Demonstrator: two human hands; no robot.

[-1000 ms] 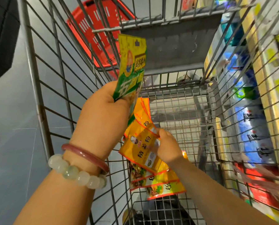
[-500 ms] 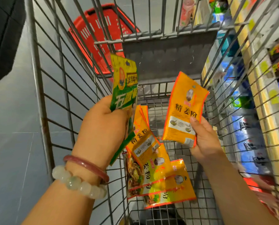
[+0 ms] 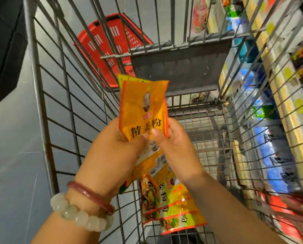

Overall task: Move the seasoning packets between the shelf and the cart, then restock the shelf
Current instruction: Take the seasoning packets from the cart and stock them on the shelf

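**Q:** What is shown in the head view?

**A:** A grey wire shopping cart (image 3: 46, 120) is seen from above. An upright orange foil seasoning packet with black characters (image 3: 143, 110) is held over the cart's middle.

**Q:** How is it held?

**A:** It is gripped from both sides. The left hand (image 3: 112, 152) is curled round the lower left of the packet, and a yellow-green edge of a second packet (image 3: 125, 78) is seen just behind the orange one, in the same grasp. The right hand (image 3: 177, 147) pinches the lower right edge, with the thumb laid across the printed front.

**Q:** Is anything worn on the arms?

**A:** A dark red bangle (image 3: 92, 196) and a pale green beaded bracelet (image 3: 80, 213) are worn on the left wrist.

**Q:** Where are the other packets?

**A:** A loose pile of orange and yellow seasoning packets (image 3: 172, 208) is seen on the cart floor, below the hands.

**Q:** And around the cart?

**A:** A red plastic basket (image 3: 110, 37) is seen beyond the far end. Blurred store shelves of packaged goods (image 3: 274, 120) are seen through the right wall.
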